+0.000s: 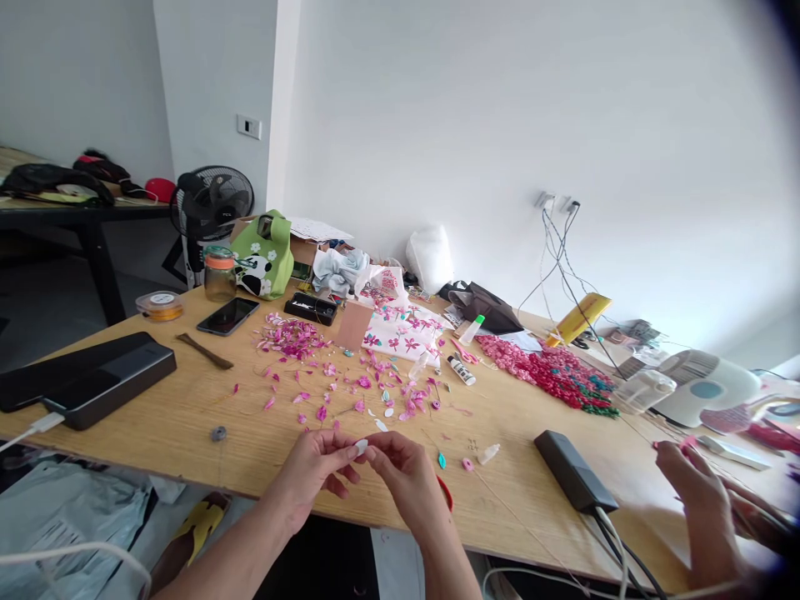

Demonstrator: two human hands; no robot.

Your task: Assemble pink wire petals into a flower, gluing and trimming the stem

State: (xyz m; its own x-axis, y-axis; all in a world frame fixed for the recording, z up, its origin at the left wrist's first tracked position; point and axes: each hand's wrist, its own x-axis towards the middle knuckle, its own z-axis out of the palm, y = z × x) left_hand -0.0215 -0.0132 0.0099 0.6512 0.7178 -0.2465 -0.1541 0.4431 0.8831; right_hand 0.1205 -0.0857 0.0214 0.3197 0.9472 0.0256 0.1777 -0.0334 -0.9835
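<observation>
Near the table's front edge, my left hand [318, 471] pinches a small white oval piece [361, 447] between thumb and fingers. My right hand [397, 467] meets it from the right, its closed fingertips at the piece's edge. Just beyond the hands, more white ovals [381, 425] lie among scattered pink petals [321, 412]. Right of my right hand are a teal leaf shape [442, 460], a pink spool [467, 464] and a small white bottle [488, 453]. Something red [445, 493] shows partly behind my right wrist.
Another person's hand [697, 492] works at the far right. A black power bank [572, 468] with cables lies between us. Left are a black case [118, 379], a phone [228, 317] and a grey spool [218, 433]. Red and pink flower pieces [550, 371] are heaped at back right.
</observation>
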